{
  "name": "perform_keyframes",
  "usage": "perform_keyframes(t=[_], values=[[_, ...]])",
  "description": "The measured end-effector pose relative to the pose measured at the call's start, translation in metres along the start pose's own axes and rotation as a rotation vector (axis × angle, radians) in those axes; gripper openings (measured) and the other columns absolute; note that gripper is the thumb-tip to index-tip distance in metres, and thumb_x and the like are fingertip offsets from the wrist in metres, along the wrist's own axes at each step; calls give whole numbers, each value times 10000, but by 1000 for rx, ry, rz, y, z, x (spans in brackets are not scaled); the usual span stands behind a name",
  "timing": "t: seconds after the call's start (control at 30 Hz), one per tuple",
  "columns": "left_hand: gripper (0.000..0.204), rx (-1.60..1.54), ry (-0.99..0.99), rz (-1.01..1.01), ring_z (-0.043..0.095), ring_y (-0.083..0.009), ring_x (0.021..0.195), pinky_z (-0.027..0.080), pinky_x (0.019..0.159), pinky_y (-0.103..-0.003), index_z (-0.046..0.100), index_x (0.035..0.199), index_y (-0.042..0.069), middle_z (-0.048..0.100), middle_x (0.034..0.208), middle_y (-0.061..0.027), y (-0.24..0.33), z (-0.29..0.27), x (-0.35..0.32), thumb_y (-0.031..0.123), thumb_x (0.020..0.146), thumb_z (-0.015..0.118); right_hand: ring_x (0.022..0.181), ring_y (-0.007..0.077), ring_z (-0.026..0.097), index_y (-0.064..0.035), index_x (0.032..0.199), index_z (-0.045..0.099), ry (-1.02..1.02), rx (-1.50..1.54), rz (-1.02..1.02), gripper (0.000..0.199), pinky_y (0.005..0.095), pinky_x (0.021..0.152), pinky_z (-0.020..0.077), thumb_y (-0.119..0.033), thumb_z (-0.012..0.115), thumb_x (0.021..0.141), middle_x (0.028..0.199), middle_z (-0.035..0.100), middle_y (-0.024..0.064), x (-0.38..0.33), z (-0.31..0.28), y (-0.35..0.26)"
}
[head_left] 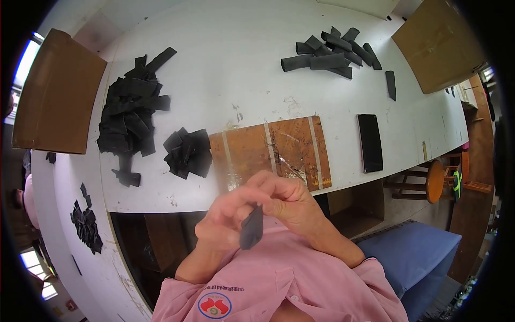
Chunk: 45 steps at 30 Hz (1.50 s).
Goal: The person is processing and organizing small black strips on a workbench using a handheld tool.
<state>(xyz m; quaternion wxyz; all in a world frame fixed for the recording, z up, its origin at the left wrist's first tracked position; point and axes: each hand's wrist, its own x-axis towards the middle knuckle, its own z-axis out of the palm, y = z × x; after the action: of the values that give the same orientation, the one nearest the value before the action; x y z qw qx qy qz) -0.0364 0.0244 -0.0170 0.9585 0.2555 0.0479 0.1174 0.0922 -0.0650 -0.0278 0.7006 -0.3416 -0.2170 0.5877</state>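
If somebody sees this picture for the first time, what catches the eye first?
It would probably be the left hand and right hand at the lower middle, close together at a dark piece, the left one blurred. Next may come the large black heap on the left of the white table, and the looser pile of dark tube-like pieces toward its far right.
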Motion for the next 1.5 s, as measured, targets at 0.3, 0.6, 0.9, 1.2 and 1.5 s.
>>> perform_keyframes(t=[0.3, 0.6, 0.9, 1.2, 1.5], values=[[120, 659, 588, 424, 461, -64, 456, 378, 388, -157, 502, 865, -53, 541, 830, -107, -12, 39, 22, 27, 799, 562, 602, 178, 509, -20, 798, 533, 207, -1034, -646, 101, 255, 518, 423, -56, 612, 746, 780, 497, 83, 3, 16, -28], [439, -678, -140, 102, 328, -46, 321, 277, 286, -170, 304, 1242, -35, 530, 879, -233, 36, 35, 42, 0, 807, 344, 576, 49, 394, -43, 741, 485, -37, -481, -78, 202, 182, 514, 325, -208, 529, 849, 652, 436, -33, 35, 18, -82], [388, 587, 503, 195, 488, -52, 504, 388, 424, -162, 428, 1159, -29, 587, 842, -117, 7, -22, 51, 83, 804, 536, 572, 49, 420, -33, 760, 527, 39, -435, 166, 162, 192, 530, 362, -177, 528, 834, 649, 473, -29, 42, -48, -23], [154, 988, 190, 599, 520, -213, 845, 396, 771, -305, 550, 915, -15, 574, 913, -120, 15, 3, 50, 80, 794, 568, 683, 187, 511, -15, 757, 542, 88, -1570, -815, 229, 262, 542, 415, -215, 631, 693, 711, 505, 68, 32, -9, -45], [247, 504, 338, 474, 537, -193, 849, 431, 734, -315, 520, 946, -17, 574, 946, -151, 0, -15, 55, 124, 769, 621, 596, 201, 502, -59, 649, 509, 23, -1589, -643, 176, 304, 497, 414, -186, 627, 679, 649, 479, 56, 37, -45, -14]])
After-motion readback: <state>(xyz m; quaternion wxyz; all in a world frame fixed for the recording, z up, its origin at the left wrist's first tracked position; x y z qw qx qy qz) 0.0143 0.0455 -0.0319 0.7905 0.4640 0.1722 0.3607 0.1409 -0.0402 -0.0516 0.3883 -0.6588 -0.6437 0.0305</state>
